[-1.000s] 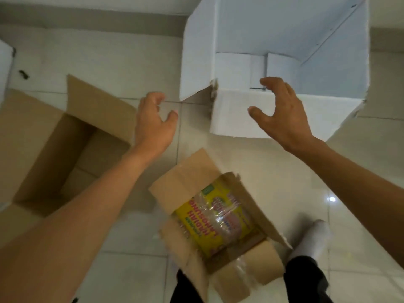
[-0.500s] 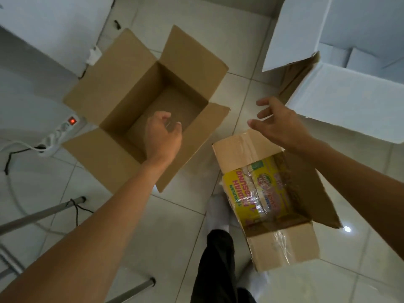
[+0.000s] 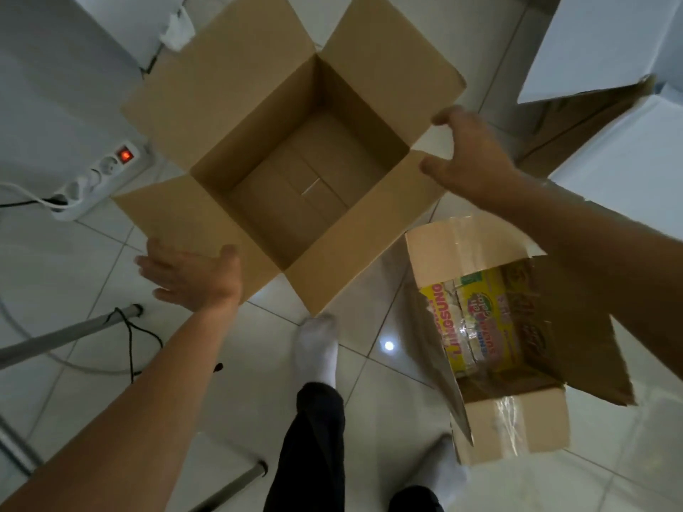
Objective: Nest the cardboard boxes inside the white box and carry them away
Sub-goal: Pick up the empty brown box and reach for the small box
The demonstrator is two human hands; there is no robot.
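A large brown cardboard box [image 3: 295, 168] stands on the tiled floor with all flaps spread and nothing inside. My left hand [image 3: 192, 275] is open at the edge of its near-left flap. My right hand [image 3: 469, 157] hovers open, fingers curled, by the box's right flap, holding nothing. A smaller brown box [image 3: 510, 364] with torn flaps and tape lies at the lower right, with a yellow printed packet [image 3: 476, 327] inside. The white box [image 3: 621, 116] shows at the top right, partly out of frame.
A white power strip [image 3: 99, 175] with a lit red switch and its cables lies at the left. Grey metal legs [image 3: 66, 334] cross the lower left. My feet in white socks [image 3: 318, 349] stand between the boxes. A white panel [image 3: 55, 68] fills the upper left.
My view swung left from the white box to the large brown box. Both hands moved apart, the left to the box's near-left flap and the right to its right side.
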